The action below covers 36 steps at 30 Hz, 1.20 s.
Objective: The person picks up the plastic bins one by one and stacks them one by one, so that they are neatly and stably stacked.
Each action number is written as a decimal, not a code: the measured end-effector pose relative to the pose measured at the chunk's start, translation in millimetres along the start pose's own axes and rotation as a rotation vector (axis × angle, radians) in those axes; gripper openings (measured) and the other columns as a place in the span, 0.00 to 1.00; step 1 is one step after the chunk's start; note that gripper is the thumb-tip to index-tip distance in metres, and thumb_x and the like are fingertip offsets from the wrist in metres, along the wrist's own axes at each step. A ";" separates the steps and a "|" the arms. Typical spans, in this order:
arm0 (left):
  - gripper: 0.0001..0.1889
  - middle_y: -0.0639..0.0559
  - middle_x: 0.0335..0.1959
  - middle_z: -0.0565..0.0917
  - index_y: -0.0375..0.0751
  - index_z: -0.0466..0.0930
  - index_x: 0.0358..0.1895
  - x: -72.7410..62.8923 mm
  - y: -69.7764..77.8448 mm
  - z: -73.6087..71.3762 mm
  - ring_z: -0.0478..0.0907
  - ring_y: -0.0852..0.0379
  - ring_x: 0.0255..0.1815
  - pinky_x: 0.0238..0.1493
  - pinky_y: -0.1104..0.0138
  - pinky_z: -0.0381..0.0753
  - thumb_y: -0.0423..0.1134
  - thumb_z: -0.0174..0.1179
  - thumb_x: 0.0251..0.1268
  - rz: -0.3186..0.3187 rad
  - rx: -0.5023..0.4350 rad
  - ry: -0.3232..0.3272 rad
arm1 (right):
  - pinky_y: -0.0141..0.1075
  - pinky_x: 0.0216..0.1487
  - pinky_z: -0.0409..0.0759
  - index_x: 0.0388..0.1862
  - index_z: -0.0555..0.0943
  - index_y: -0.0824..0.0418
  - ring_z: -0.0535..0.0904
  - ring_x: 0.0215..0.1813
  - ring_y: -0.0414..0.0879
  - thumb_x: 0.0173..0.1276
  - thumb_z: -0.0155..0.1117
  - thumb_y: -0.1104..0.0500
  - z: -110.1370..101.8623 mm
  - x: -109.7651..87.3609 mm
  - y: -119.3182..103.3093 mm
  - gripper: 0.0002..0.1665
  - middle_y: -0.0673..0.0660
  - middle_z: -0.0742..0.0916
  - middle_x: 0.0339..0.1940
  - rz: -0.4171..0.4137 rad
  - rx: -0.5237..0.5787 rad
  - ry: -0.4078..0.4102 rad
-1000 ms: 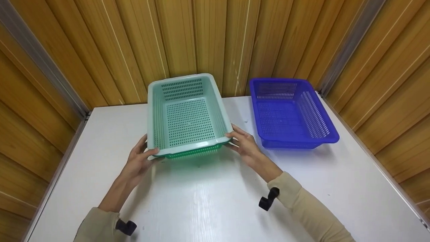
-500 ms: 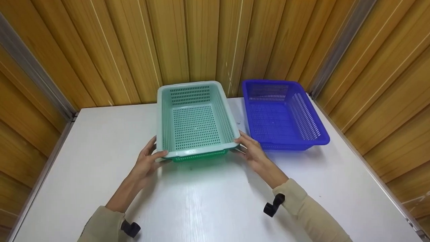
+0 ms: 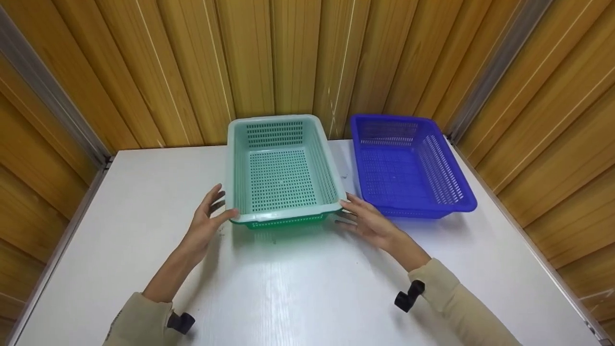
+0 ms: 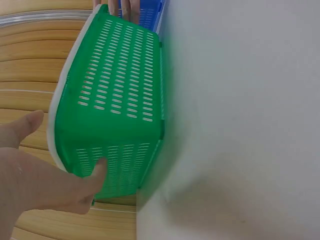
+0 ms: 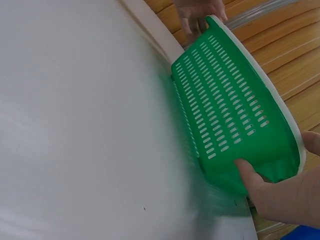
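A rectangular perforated plastic basket, pale mint inside and green outside, is in the middle of the head view, its base down at the white tabletop. My left hand is at its near left corner, thumb tip over the rim in the head view and fingers spread loosely beside the wall. In the left wrist view, that thumb is raised off the pale rim and a fingertip is close by the green wall. At the near right corner, my right hand has its thumb tip at the rim and its fingers loosely extended alongside.
A blue-purple perforated basket stands to the right, close beside the mint one. Wood-patterned panel walls rise behind and at both sides of the white table. A black camera mount sits at each cuff.
The mint-green basket has shifted rightward toward the blue-purple one and come down at the table. Both hands' fingers have since loosened and spread away from its corners.
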<state>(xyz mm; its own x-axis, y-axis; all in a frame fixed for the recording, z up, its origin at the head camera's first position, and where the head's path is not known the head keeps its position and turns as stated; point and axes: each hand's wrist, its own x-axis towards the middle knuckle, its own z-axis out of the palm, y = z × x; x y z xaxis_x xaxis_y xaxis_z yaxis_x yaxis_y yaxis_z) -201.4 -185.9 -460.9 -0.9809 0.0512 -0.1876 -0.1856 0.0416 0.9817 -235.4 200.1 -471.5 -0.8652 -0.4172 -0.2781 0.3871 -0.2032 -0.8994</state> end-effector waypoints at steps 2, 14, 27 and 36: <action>0.44 0.45 0.85 0.49 0.50 0.41 0.85 -2.5 10.6 -0.4 0.44 0.44 0.85 0.83 0.43 0.49 0.42 0.59 0.75 0.028 0.061 0.035 | 0.55 0.82 0.59 0.84 0.48 0.64 0.70 0.74 0.54 0.83 0.51 0.58 -5.8 -6.1 -5.9 0.39 0.49 0.83 0.61 0.020 -0.055 -0.051; 0.32 0.44 0.79 0.59 0.44 0.51 0.81 -16.7 47.5 28.5 0.57 0.48 0.80 0.82 0.52 0.57 0.35 0.51 0.80 0.162 -0.054 -0.006 | 0.47 0.77 0.70 0.83 0.51 0.67 0.66 0.80 0.58 0.85 0.47 0.57 -46.1 -39.3 -24.4 0.35 0.68 0.64 0.81 0.036 -0.172 -0.181; 0.28 0.41 0.74 0.69 0.43 0.60 0.78 -21.1 43.6 115.7 0.71 0.44 0.73 0.72 0.58 0.74 0.33 0.51 0.79 0.087 -0.238 -0.345 | 0.46 0.73 0.73 0.77 0.68 0.64 0.77 0.73 0.53 0.86 0.29 0.66 -141.7 -101.6 -46.9 0.28 0.64 0.80 0.71 -0.055 0.029 -0.348; 0.28 0.36 0.73 0.70 0.40 0.59 0.79 -8.6 29.2 160.4 0.76 0.52 0.66 0.75 0.53 0.71 0.34 0.50 0.79 0.058 -0.222 -0.525 | 0.49 0.71 0.74 0.72 0.75 0.57 0.79 0.70 0.57 0.86 0.25 0.66 -197.5 -129.3 -60.3 0.32 0.61 0.83 0.68 -0.052 0.126 -0.311</action>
<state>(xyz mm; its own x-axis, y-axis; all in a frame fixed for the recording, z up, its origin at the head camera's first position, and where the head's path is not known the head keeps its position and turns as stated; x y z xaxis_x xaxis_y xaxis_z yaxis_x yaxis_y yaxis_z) -189.1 -25.1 -435.6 -0.8401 0.5381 -0.0682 -0.1957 -0.1835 0.9633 -209.8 441.2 -447.9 -0.7533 -0.6501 -0.0994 0.3983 -0.3307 -0.8556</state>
